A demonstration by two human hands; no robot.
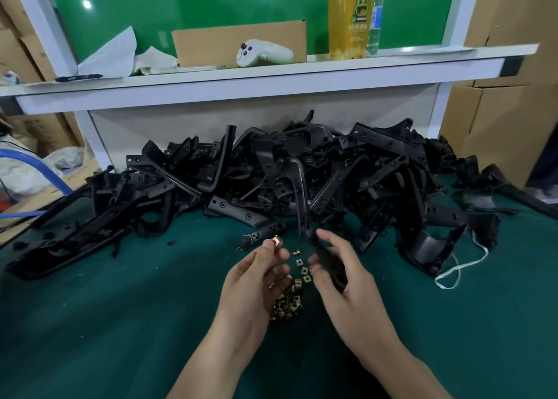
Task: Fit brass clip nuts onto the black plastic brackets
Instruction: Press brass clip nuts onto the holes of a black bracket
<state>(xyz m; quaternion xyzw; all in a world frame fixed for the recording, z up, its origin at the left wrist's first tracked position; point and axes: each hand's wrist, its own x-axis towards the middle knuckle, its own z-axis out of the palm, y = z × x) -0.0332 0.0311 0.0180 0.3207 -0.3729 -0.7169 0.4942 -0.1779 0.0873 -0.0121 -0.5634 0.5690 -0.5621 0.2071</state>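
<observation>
My left hand point(256, 274) pinches a single brass clip nut point(277, 241) at its fingertips, raised over the green mat. My right hand point(344, 274) grips a black plastic bracket point(327, 261), its upper end pointing toward the nut; a small gap separates the two. Below and between my hands lies a loose heap of brass clip nuts point(287, 303), with a few scattered ones point(303, 265) just beyond it.
A large pile of black plastic brackets point(287, 172) spans the table behind my hands. A white cord point(459, 267) lies at the right. On the shelf above stand a white controller point(262, 52), a drink cup point(350, 18) and a cardboard box point(211, 46).
</observation>
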